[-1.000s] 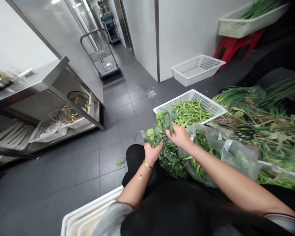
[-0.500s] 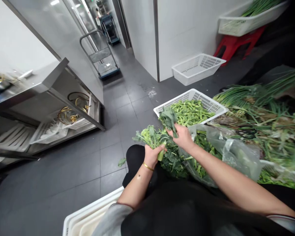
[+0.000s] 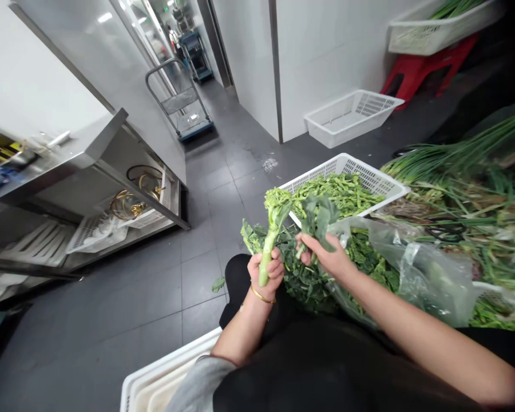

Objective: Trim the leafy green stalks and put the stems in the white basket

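My left hand (image 3: 266, 273) is wrapped round the thick pale stalk of a leafy green vegetable (image 3: 269, 247), held upright with its budded top pointing away from me. Close by on the right, my right hand (image 3: 320, 252) grips a bunch of dark green leaves (image 3: 319, 215) by their stems. Below both hands lies a heap of loose leaves (image 3: 302, 280). Just beyond, a white perforated basket (image 3: 395, 186) holds trimmed green stalks (image 3: 347, 191). A clear plastic bag (image 3: 429, 272) with more greens sits to the right.
Scallions (image 3: 450, 154) are piled at right. An unfilled white basket (image 3: 352, 117) rests by the wall, near a red stool (image 3: 424, 66) bearing another basket. A steel bench (image 3: 107, 149) stands left, a trolley (image 3: 182, 109) farther back. Stacked white crates (image 3: 154, 383) are beside my left arm.
My left hand has turned the stalk upright, with its top swung up and away. The right hand has shifted slightly right and nearer me, still with the leaves.
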Demonstrator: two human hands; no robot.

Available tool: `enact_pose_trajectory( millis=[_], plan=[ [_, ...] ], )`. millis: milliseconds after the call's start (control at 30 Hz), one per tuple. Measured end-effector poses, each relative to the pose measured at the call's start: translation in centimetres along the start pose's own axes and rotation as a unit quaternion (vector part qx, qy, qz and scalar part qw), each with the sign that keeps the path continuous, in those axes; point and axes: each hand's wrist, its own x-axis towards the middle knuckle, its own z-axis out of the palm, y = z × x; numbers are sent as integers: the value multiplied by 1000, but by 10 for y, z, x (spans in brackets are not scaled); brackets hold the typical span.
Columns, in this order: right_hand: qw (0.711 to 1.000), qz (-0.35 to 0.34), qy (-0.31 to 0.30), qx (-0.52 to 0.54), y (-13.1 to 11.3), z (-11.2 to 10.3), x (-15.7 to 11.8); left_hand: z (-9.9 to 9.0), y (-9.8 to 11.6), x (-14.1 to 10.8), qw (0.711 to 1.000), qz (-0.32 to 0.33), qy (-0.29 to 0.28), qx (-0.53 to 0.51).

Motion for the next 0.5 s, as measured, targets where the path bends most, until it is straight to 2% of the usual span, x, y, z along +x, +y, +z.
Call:
enact_pose_trajectory(
  millis=[67,133,200,267,367,433,500],
  plan=[
    [1000,-1,0,9,-11,1,18,2,-6,-1,999,-8,-17,41],
    [1000,5,-14,-24,-16,1,34,9,-11,-2,996,23,-12,86],
    [996,-7,16,-93,-12,2,40,18,-13,-3,988,65,13,140],
    [981,-76,49,-171,-4,4,36,26,-10,-3,980,93,44,168],
    [964,-185,9,-190,8,6,16,23,1,-1,986,95,85,111],
    [976,-167,-17,-137,11,6,7,12,9,0,993,71,75,52],
    [994,-91,7,-53,8,7,6,-3,12,0,997,52,47,17]
  ],
)
